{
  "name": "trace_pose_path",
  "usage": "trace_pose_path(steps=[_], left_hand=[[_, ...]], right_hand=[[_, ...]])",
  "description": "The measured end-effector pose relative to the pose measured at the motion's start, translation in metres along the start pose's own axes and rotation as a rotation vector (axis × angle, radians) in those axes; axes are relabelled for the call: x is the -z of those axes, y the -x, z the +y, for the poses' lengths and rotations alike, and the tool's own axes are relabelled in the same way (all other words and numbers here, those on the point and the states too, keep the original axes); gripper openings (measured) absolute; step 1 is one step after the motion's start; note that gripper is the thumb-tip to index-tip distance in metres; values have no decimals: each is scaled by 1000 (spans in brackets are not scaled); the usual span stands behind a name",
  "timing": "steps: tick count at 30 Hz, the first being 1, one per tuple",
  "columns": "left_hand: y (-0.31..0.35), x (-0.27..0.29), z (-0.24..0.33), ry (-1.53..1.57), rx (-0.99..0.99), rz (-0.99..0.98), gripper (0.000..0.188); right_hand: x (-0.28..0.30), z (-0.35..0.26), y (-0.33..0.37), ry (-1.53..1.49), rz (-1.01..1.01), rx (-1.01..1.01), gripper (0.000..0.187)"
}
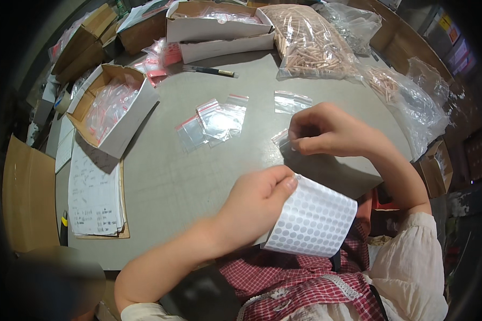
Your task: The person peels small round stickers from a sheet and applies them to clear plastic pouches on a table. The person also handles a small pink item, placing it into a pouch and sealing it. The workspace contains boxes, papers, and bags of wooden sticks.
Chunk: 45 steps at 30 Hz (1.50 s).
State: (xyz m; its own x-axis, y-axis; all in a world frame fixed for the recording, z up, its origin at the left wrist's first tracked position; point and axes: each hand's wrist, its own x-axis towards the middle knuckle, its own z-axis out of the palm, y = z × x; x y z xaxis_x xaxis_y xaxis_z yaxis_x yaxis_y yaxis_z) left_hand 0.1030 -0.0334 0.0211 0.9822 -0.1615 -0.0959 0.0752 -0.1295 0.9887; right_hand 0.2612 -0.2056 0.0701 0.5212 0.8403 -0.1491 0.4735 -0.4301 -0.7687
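Observation:
My left hand (260, 195) pinches the upper left corner of a white sheet of round grey stickers (316, 219), thumb on top. The sheet curves and hangs over the table's near edge, in front of my lap. My right hand (329, 131) is closed, thumb against curled fingers, just above the table; whatever sits between its fingertips is too small or hidden to name. Partly under that hand lies a small clear bag (279, 138). Just beyond it are more clear bags (292, 101). To the left, several overlapping zip bags (213, 122) with red strips lie flat.
An open box of bags (112, 109) stands at left, by papers on a clipboard (96, 198). White boxes (219, 32) stand at the back, with a pen (210, 71) before them. A large bag of wooden pegs (313, 45) and another plastic bag (407, 101) occupy the right.

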Motion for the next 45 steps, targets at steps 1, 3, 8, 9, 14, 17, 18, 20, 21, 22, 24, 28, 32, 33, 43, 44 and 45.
trace_pose_path(steps=[1,3,8,9,14,17,18,20,21,22,24,28,32,33,43,44,45], left_hand=[[2,-3,-1,-17,-40,15,24],[1,0,-1,-58,-76,8,24],[-1,-1,1,19,-20,23,20],[-2,0,3,14,21,33,20],[-9,14,5,-67,99,112,18],[-10,13,0,-20,66,124,19],[-10,13,-1,2,55,121,19],[-11,13,-5,45,35,121,19],[-11,13,-5,53,23,120,19],[-11,13,-5,63,12,124,20],[-11,13,-2,130,37,119,20],[-12,16,0,257,123,106,20],[-17,18,-4,306,129,126,18],[-17,17,-4,327,121,116,17],[-21,23,-11,359,77,193,16],[-21,22,-11,345,73,185,16],[-21,22,-11,330,69,177,17]], right_hand=[[1,2,-4,48,-52,-22,22],[4,5,-10,122,-70,-15,26],[11,4,-17,277,-81,-91,31],[12,5,-16,305,-23,-78,30],[7,-18,7,203,67,137,23],[-12,-25,20,236,61,336,22],[-16,-27,23,325,84,343,20],[-20,-31,24,400,128,367,19],[-22,-32,24,438,149,380,18],[-24,-32,24,491,202,419,18],[-26,-30,25,567,242,460,18],[-28,-25,13,478,231,486,14],[-14,-19,-14,-8,198,359,13],[-6,-18,-26,-136,110,267,16],[-7,-47,-17,572,99,494,19],[-12,-45,-12,638,118,507,22],[-17,-42,-9,704,138,520,25]])
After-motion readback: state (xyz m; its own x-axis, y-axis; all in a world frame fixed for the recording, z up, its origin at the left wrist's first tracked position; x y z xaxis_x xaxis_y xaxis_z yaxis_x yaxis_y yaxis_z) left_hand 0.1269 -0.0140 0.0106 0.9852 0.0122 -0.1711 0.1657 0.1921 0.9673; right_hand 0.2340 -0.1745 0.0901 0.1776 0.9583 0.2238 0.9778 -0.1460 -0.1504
